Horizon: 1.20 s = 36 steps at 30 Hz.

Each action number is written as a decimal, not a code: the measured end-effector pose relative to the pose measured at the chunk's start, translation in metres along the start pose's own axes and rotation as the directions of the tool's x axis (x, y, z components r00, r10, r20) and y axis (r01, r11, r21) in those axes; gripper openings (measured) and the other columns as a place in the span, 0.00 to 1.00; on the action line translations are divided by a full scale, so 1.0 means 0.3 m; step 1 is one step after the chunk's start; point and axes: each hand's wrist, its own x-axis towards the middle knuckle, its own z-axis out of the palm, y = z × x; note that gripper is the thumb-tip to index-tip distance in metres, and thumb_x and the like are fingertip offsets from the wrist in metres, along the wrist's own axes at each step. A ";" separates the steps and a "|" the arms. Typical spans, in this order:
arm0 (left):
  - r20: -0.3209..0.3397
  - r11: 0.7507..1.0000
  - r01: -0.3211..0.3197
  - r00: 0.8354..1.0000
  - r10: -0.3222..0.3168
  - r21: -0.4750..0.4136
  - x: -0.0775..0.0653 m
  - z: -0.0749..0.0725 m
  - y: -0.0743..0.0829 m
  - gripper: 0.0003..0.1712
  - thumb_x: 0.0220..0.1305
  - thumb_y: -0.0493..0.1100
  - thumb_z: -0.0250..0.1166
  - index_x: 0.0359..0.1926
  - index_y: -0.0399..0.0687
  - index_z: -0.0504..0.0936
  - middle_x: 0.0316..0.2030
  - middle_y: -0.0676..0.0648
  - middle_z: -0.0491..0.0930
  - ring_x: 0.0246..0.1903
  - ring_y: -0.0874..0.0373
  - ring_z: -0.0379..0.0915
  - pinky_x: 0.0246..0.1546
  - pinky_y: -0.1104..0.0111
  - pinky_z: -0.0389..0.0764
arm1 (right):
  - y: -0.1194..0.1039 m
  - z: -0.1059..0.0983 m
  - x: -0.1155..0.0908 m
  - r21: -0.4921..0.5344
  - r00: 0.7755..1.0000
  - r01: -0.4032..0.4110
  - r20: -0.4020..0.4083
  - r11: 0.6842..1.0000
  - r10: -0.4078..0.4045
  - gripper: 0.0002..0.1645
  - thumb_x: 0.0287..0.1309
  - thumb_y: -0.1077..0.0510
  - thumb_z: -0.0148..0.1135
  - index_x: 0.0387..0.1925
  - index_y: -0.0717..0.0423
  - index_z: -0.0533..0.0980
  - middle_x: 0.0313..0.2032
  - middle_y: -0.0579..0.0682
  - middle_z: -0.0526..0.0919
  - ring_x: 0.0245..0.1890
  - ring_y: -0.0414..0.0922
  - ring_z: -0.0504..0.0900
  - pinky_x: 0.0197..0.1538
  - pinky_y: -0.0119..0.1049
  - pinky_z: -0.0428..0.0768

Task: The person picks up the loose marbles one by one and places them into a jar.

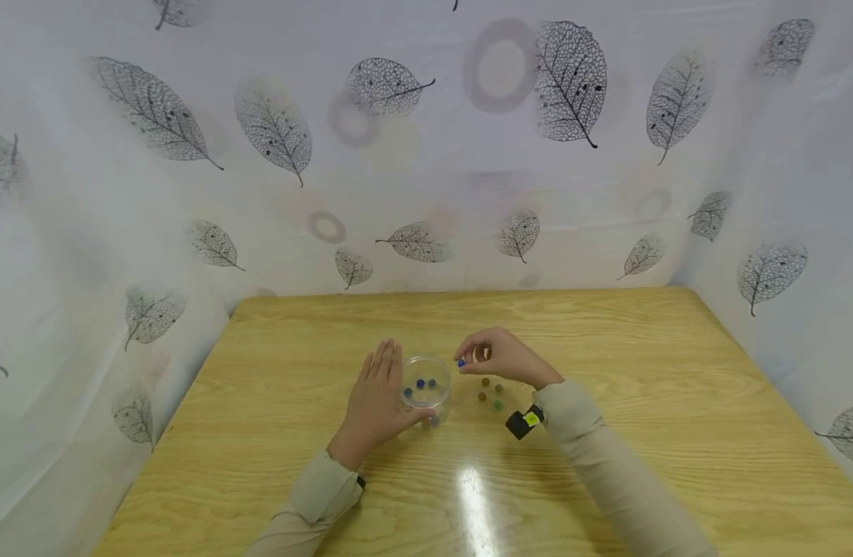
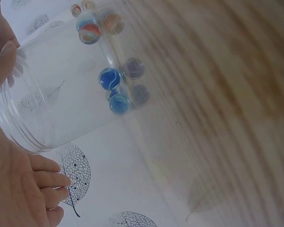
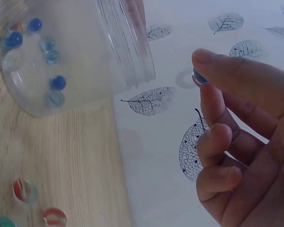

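Note:
A clear plastic jar (image 1: 433, 398) stands upright and uncapped, with several marbles at its bottom. Blue marbles (image 2: 109, 79) and an orange-streaked marble (image 2: 89, 34) show through its wall. Beside the jar's left side is my left hand (image 1: 378, 402), its fingers straight and the thumb reaching across the near side. My right hand (image 1: 499, 356) is raised just right of the jar's rim. Between thumb and index finger it pinches a blue marble (image 3: 199, 77), while the other fingers curl loosely.
On the wooden table (image 1: 259, 449), right of the jar, lie several loose marbles, among them a green marble (image 1: 498, 405) and an orange-streaked marble (image 3: 55, 217). A black wrist device (image 1: 520, 423) hangs at the right cuff. Leaf-printed sheeting (image 1: 468, 155) surrounds the table.

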 end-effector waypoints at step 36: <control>0.020 1.000 0.002 1.000 -0.002 -0.007 -0.002 0.002 -0.002 0.69 0.44 0.76 0.62 0.70 0.29 0.49 0.71 0.34 0.49 0.72 0.43 0.44 0.72 0.52 0.50 | -0.003 0.078 0.039 0.016 1.000 -0.009 0.023 1.000 0.008 0.13 0.55 0.56 0.65 0.39 0.60 0.82 0.26 0.48 0.80 0.22 0.38 0.71 0.26 0.27 0.73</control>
